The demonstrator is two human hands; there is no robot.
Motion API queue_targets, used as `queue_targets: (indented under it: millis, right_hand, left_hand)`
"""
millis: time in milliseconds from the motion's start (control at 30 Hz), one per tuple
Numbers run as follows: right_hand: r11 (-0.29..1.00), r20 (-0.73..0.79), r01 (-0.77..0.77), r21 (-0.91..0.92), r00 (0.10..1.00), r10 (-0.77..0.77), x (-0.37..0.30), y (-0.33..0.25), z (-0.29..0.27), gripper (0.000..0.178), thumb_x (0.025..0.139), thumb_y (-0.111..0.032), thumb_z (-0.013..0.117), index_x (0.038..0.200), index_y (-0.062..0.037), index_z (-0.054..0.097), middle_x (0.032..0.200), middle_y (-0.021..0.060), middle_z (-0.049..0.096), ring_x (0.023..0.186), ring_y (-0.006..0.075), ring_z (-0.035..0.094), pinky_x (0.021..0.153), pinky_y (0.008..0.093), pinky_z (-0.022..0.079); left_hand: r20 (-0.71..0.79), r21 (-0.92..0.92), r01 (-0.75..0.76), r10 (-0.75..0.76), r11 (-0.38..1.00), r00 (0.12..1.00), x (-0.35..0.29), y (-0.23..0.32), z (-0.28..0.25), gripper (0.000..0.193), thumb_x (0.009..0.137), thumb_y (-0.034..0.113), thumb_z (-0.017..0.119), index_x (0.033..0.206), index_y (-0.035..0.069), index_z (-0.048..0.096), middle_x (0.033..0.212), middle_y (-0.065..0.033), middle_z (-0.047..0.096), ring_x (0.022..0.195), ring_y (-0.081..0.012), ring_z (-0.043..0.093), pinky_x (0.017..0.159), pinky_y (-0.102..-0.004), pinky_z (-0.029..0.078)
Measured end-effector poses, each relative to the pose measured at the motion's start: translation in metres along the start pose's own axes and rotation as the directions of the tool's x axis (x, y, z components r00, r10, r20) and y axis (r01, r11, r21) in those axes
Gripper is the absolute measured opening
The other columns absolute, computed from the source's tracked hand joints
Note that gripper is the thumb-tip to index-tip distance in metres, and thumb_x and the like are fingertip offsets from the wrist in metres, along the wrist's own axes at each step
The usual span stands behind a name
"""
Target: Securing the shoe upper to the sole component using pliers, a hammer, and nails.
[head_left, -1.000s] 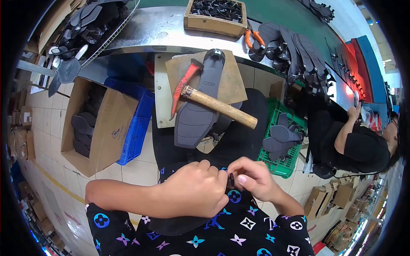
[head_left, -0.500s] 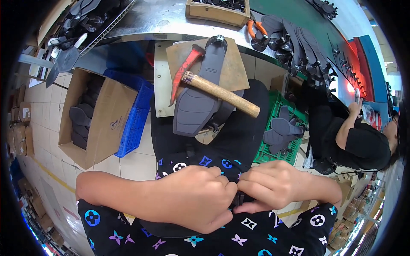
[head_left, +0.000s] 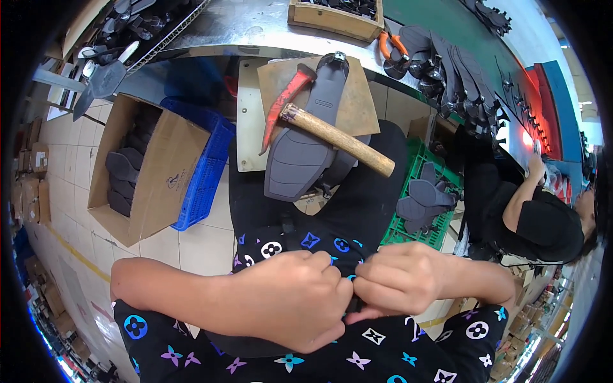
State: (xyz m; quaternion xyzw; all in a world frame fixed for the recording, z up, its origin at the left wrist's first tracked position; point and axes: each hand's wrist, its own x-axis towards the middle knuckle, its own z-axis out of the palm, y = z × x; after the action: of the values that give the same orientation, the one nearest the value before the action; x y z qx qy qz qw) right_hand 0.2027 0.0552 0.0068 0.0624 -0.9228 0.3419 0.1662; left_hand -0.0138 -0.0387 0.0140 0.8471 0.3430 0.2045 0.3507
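Note:
Close to my body, my left hand (head_left: 294, 297) and my right hand (head_left: 402, 277) meet knuckle to knuckle, both closed. Between the fingertips shows a bit of something dark, mostly covered by the fingers. A dark curved edge (head_left: 249, 345) sticks out below my left forearm; its kind is hard to tell against the black patterned shirt. Ahead of the hands, over my lap, a hammer (head_left: 338, 139) with a red head and wooden handle rests across a dark grey sandal sole (head_left: 297, 166). A brown sheet (head_left: 361, 96) and a pale board (head_left: 250, 118) lie beneath.
On the left stand a cardboard box (head_left: 169, 182) of soles and a blue crate (head_left: 214, 169). A green crate (head_left: 437, 236) holds more soles at right. The metal bench (head_left: 249, 29) carries a wooden tray (head_left: 335, 20), orange-handled pliers (head_left: 391, 46) and sandals (head_left: 456, 76). A co-worker (head_left: 536, 217) sits at right.
The whole view has shifted slightly, so the bench and hammer appear a little farther right. Both hands stay closed and together, with only small finger movement.

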Motion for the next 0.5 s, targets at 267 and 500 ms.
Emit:
queue_targets:
  millis: [267,500]
  right_hand:
    - [0.999,-0.149,0.018,-0.026,0.989,-0.022,-0.011,0.006,0.023,0.025,0.083,-0.015,0.072,0.085,0.0071,0.061,0.074,0.0111,0.056,0.058,0.0217,0.058,0.051,0.0294,0.05]
    - [0.981,-0.3,-0.041,0.191,0.949,0.098,-0.025,0.002,0.044,0.023,0.079,-0.011,0.073,0.08,0.0079,0.06,0.063,0.0102,0.05,0.048,0.0238,0.052,0.044,0.0323,0.044]
  left_hand:
    - [0.12,-0.356,0.06,-0.018,0.933,0.993,0.005,-0.02,0.005,0.028,0.077,0.022,0.065,0.064,-0.002,0.057,0.059,-0.0162,0.059,0.063,-0.0327,0.062,0.057,-0.04,0.053]
    - [0.041,-0.177,-0.009,0.017,0.984,0.999,0.007,-0.014,0.01,0.027,0.075,0.024,0.068,0.068,0.0,0.056,0.063,-0.0129,0.057,0.064,-0.0282,0.06,0.057,-0.0363,0.051]
